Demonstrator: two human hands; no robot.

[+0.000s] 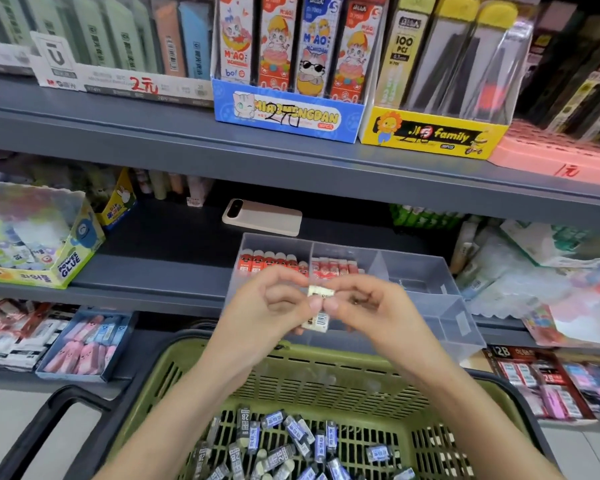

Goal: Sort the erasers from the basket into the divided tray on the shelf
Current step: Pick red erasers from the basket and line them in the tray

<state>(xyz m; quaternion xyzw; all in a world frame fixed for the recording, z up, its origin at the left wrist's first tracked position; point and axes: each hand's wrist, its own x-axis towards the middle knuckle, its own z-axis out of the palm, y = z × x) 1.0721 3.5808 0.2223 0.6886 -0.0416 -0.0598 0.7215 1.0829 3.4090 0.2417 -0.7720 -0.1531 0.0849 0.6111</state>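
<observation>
Leftmost, at nine o'clock, a glue display box (49, 244) on the middle shelf (160, 271). One level down, toward eight o'clock, a blue carton (70, 375) of pink and blue erasers (84, 355). At seven o'clock, the black handle (35, 434) of the basket, lying out to the side.

Next, the left hand (267, 306), up over the far rim of the green basket (326, 375), fingers curled, thumb and forefinger pinching a small white eraser (318, 320) with a barcode label. That eraser dead centre, in the air, in front of the near wall of the divided tray (426, 268). A second pale edge just above it at twelve o'clock, one piece or two impossible to tell.

At six o'clock from the hands, a heap of grey-and-blue wrapped 2B erasers (291, 441) on the basket floor. At twelve o'clock from the hands, red erasers (271, 261) upright in a row in the tray's far-left compartment, with red-and-white erasers (333, 266) in the compartment just to its right. Farther back, at twelve again, a phone (262, 216) camera side up on the same shelf.

Then the right hand (368, 306), fingers curled likewise, thumb and forefinger gripping the same eraser from its three o'clock side, the two thumbs tip to tip. At two to three o'clock, the tray's remaining clear compartments, contents too faint to make out. Farthest right, at four o'clock, boxed 2B packs (541, 379) on the lower level.
</observation>
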